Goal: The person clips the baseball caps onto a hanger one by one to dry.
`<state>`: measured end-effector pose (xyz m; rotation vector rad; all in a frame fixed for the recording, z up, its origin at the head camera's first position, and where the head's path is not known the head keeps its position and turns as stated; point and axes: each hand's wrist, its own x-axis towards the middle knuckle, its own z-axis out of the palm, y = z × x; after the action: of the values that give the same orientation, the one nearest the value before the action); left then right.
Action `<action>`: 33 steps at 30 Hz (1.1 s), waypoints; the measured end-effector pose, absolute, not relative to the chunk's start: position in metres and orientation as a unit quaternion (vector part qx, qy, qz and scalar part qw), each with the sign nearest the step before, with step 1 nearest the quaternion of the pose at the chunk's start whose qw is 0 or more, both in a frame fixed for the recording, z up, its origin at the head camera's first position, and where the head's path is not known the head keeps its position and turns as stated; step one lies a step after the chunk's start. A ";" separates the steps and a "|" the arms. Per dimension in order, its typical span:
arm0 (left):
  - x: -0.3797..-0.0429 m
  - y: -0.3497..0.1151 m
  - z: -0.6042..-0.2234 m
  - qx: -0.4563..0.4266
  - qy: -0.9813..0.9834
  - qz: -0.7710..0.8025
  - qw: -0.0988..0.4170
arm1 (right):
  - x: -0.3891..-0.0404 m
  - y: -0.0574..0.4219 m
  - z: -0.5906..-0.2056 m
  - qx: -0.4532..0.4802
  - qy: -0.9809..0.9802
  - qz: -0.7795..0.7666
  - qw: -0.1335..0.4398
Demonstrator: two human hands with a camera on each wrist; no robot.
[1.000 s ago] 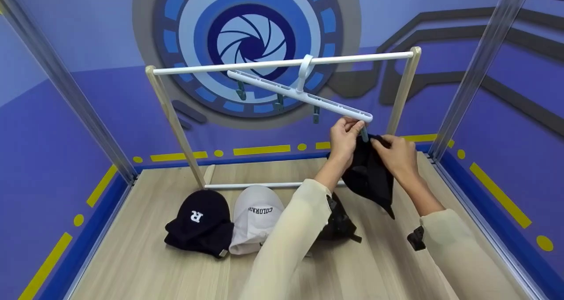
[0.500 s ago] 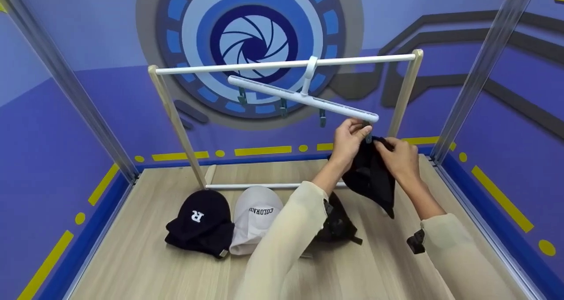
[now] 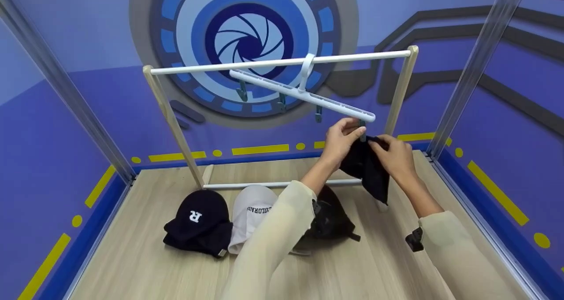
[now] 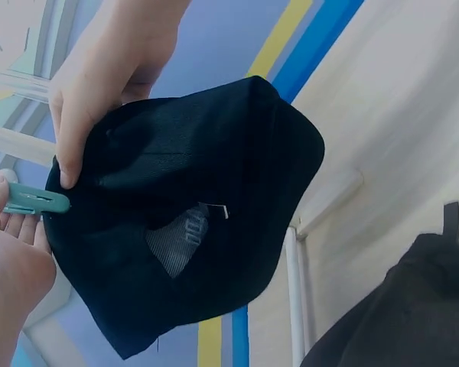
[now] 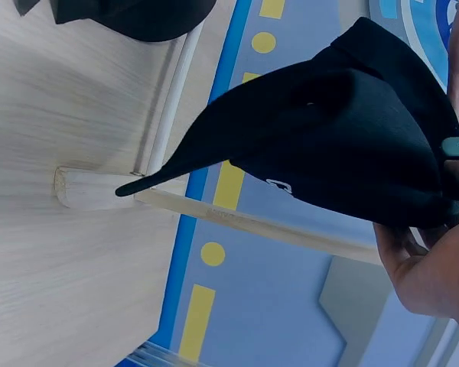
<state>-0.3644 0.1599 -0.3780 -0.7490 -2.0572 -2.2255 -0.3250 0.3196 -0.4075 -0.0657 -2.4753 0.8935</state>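
Note:
A black cap (image 3: pixel 374 172) hangs in the air under the right end of the white hanger (image 3: pixel 304 95). My right hand (image 3: pixel 396 157) pinches the cap's edge between thumb and fingers. With thumb and fingers, my left hand (image 3: pixel 338 143) grips the green clip (image 4: pixel 38 200) at that end of the hanger. In the left wrist view the clip's tip overlaps the cap's edge; whether it bites the fabric I cannot tell. The right wrist view has the cap's brim (image 5: pixel 164 172) pointing down toward the table.
The hanger hooks over the white rail (image 3: pixel 229 65) of a wooden rack (image 3: pixel 174 119), with several more green clips (image 3: pixel 282 101) along it. On the table lie a dark cap with an R (image 3: pixel 200 220), a light cap (image 3: pixel 251 216) and another black cap (image 3: pixel 332 218), partly behind my left sleeve.
The hanging cap has risen a little and turned, its low tip now higher. My left forearm has shifted left, baring more of the black cap on the table. Both grips stay.

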 end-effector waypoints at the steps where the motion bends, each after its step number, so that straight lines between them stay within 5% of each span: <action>1: -0.364 0.158 -0.378 -0.248 -0.671 -0.698 0.014 | -0.324 0.320 -0.408 -0.022 -0.911 0.329 0.248; 20: -0.341 0.092 -0.394 -0.401 -0.787 -0.449 0.139 | -0.324 0.318 -0.419 0.001 -0.913 0.342 0.224; 33: -0.312 0.053 -0.413 -0.431 -0.798 -0.405 0.119 | -0.316 0.317 -0.438 0.021 -0.905 0.361 0.226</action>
<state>-0.3115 0.0526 -0.4126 -1.2592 -2.3332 -1.1847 -0.3157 0.3173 -0.4377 0.0573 -2.4946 0.9940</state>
